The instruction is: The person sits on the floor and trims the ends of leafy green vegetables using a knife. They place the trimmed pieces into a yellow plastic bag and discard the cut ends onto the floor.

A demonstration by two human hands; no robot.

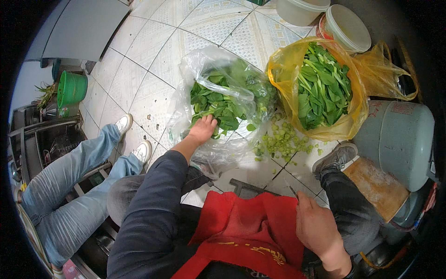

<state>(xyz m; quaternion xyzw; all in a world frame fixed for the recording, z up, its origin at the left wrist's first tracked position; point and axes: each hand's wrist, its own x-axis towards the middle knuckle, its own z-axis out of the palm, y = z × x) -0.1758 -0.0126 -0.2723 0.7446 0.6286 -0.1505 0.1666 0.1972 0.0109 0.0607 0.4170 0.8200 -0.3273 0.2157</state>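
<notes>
My left hand (203, 129) reaches into the mouth of a clear plastic bag (190, 66), its fingers on the leafy greens (217, 99) inside. Whether those fingers grip a stem is hard to see. Over my right thigh, my right hand (317, 223) is closed around a small knife (292, 191), with only a short piece of blade showing. A yellow plastic bag (278, 90) stands beside the clear one, filled with more leafy greens (324, 87). Between the bags and my feet, cut green stem ends (284, 139) lie heaped on the tiles.
A grey gas cylinder (397, 139) lies at the right beside a wooden board (374, 186). Whitish plastic buckets (348, 28) stand at the upper right. Another person's jeans-clad legs (76, 174) extend from the left. A green bucket (73, 89) is at the far left.
</notes>
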